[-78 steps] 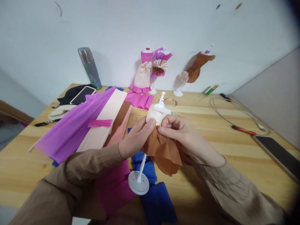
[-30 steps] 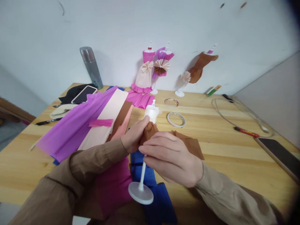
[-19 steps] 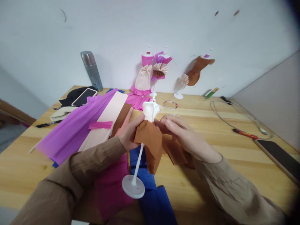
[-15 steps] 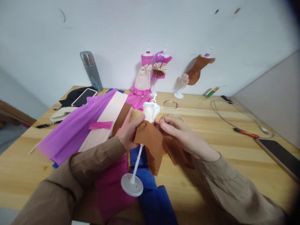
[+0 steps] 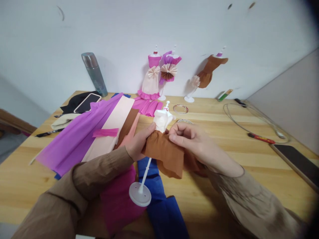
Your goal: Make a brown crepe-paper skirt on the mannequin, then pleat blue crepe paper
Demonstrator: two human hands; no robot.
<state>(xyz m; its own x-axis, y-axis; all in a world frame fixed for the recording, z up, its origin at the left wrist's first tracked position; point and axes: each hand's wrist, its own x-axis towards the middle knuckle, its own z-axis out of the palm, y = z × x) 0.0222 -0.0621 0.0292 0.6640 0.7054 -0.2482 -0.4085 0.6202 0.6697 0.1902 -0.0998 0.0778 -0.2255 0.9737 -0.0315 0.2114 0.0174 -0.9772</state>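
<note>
A small white dress form (image 5: 161, 119) on a thin stand with a round base (image 5: 140, 194) is held tilted above the table. Brown crepe paper (image 5: 166, 154) hangs gathered around its waist like a skirt. My left hand (image 5: 141, 141) is closed around the waist, pressing the brown paper against the form. With thumb and forefinger, my right hand (image 5: 189, 139) pinches the paper's upper edge on the right side. More brown paper trails beneath the right hand, partly hidden by it.
Purple crepe paper (image 5: 74, 139) and cream, pink and blue sheets (image 5: 159, 199) lie left and in front. Dressed forms (image 5: 152, 76) and a brown-dressed form (image 5: 209, 71) stand by the wall. A flask (image 5: 94, 74), phones (image 5: 296, 162), wire coils (image 5: 180, 109) and a cable surround.
The brown paper at the front has spread right and its lower end has lifted. The right hand has shifted its pinch along the upper edge. The form's top has moved slightly right.
</note>
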